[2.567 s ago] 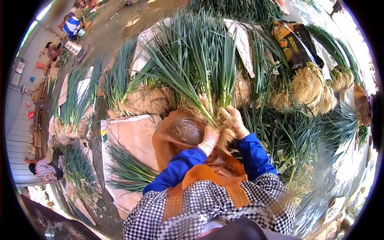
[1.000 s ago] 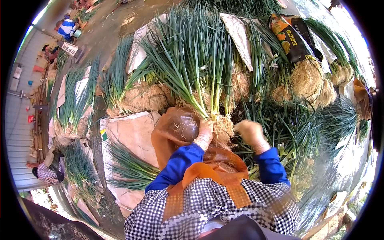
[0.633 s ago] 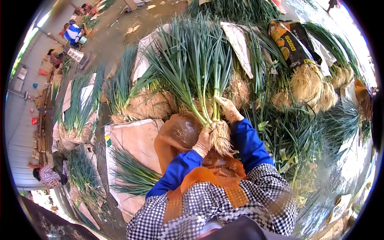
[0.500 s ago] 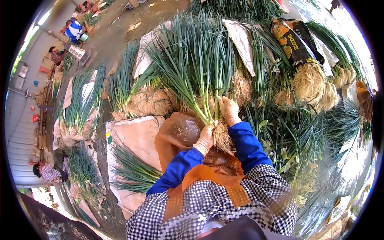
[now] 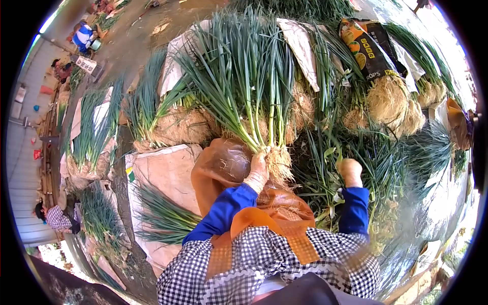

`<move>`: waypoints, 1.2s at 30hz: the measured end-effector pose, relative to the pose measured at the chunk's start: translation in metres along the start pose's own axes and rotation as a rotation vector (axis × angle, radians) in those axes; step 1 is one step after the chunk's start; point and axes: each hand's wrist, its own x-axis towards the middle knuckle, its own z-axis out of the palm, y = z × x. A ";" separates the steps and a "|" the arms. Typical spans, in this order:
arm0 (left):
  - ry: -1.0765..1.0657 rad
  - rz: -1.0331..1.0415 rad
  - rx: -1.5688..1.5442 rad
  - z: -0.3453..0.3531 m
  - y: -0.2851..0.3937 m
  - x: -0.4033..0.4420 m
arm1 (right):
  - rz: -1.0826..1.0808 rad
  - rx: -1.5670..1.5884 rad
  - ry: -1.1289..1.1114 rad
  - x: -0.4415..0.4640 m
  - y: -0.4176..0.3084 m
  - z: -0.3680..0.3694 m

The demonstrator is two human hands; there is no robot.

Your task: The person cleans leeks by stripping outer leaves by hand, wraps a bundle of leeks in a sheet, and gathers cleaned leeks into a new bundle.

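Observation:
My left hand (image 5: 258,166) is closed round the lower stems of a bunch of long green onions (image 5: 259,109), just above their pale, stringy roots (image 5: 278,165). The leaves fan out upward, away from me. Off to the right, apart from the bunch, my right hand (image 5: 349,169) is closed over a heap of loose green leaves (image 5: 378,168). A thin leaf shows at its fingertips, but what it grips is too small to make out. Under the bunch lies a brown translucent apron (image 5: 213,165) with root bits on it.
A pinkish sack (image 5: 168,173) lies at the left with a small onion bundle (image 5: 165,211) on it. More rooted bundles (image 5: 183,126) stand beyond. At the upper right is a black printed bag (image 5: 370,53). Other people (image 5: 83,36) sit far left.
My right hand has left the stems and moved right, over the loose leaves. My left hand has kept its hold on the bunch. The view has shifted slightly.

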 end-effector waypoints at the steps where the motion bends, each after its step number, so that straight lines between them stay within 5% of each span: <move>1: -0.008 -0.052 -0.032 0.008 0.005 -0.005 | -0.093 -0.074 -0.183 0.003 0.003 0.006; 4: -0.002 0.010 0.000 0.002 0.000 -0.004 | -0.126 0.450 0.108 0.007 -0.090 -0.044; 5: -0.002 0.028 -0.004 -0.005 -0.002 0.005 | -0.054 0.835 -0.042 0.009 -0.118 -0.062; 9: -0.109 -0.125 -0.096 -0.005 0.003 0.003 | -0.220 1.357 -0.369 0.073 -0.178 -0.006; 11: -0.087 -0.073 0.069 -0.010 -0.002 0.004 | -0.271 1.380 -0.326 0.081 -0.193 0.010; 13: -0.142 0.006 0.293 0.005 0.004 -0.015 | -0.214 1.290 0.059 0.089 -0.206 0.049; 16: -0.086 -0.033 0.235 0.008 0.003 -0.018 | -0.133 0.837 0.378 0.031 -0.202 -0.011; 17: -0.081 -0.074 0.149 0.009 0.005 -0.018 | -0.213 0.765 0.294 0.015 -0.192 -0.023; 19: -0.040 -0.153 0.093 0.012 0.013 -0.015 | -0.293 1.332 -0.015 -0.025 -0.172 -0.034; 21: -0.053 -0.149 -0.045 0.020 0.017 -0.020 | -0.279 1.372 -0.297 -0.059 -0.123 -0.067; 23: 0.034 -0.142 -0.044 0.023 0.021 -0.024 | 0.125 1.651 -0.328 -0.066 -0.079 -0.093; 25: -0.118 -0.092 -0.090 0.018 0.018 -0.018 | 0.272 0.888 -0.372 -0.041 -0.031 -0.056; 27: -0.125 -0.103 -0.094 0.010 0.014 -0.013 | -0.061 0.020 -0.354 -0.017 -0.024 -0.014; 28: -0.144 -0.100 -0.104 0.010 0.015 -0.008 | -0.103 0.281 -0.086 -0.015 -0.047 -0.010; 30: -0.136 -0.102 -0.113 -0.004 0.008 -0.009 | -0.137 1.068 -0.217 0.001 -0.104 -0.023; 31: -0.197 -0.124 -0.123 -0.005 0.010 -0.006 | -0.026 1.446 -0.478 0.016 -0.132 -0.030; 33: -0.232 -0.129 -0.119 -0.002 0.013 -0.007 | -0.158 1.583 -0.514 0.047 -0.171 -0.010; 35: -0.193 -0.129 -0.109 0.004 0.019 -0.019 | -0.348 1.710 -0.136 0.082 -0.208 0.041; 36: -0.177 -0.112 -0.105 -0.008 0.015 -0.014 | -0.262 1.781 -0.153 0.082 -0.218 0.034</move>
